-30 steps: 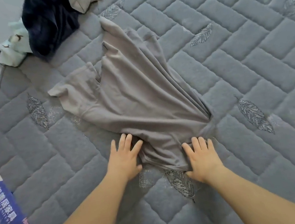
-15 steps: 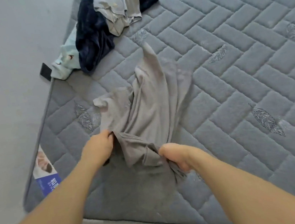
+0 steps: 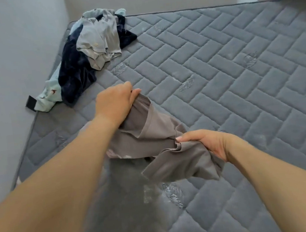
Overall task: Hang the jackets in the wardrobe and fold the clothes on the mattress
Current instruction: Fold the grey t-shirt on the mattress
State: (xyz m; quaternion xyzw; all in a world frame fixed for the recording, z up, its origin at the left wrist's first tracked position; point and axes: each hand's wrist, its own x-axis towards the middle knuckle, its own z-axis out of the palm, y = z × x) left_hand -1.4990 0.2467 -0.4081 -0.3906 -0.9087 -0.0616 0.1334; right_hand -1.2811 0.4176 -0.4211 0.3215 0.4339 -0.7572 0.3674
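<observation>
1 taupe garment (image 3: 157, 140) is mid-fold, bunched above the near mattress (image 3: 241, 85), gripped by the left hand (image 3: 116, 103) and pinched by the right hand (image 3: 207, 143). Several unfolded clothes (image 3: 90, 54) remain heaped far left; no wardrobe or hung jackets show.

Open quilted mattress (image 3: 229, 71) right of the hands; heaped clothes (image 3: 90, 52) at far-left corner by the wall (image 3: 6, 56).

I find no text that I can read here. The grey mattress (image 3: 220, 73) carries only stitched leaf motifs — no letters, no numbers. The black tab (image 3: 30, 103) at the left of the frame is plain, and the small mark on the pale green garment (image 3: 47, 99) beside it is too small to read.
</observation>
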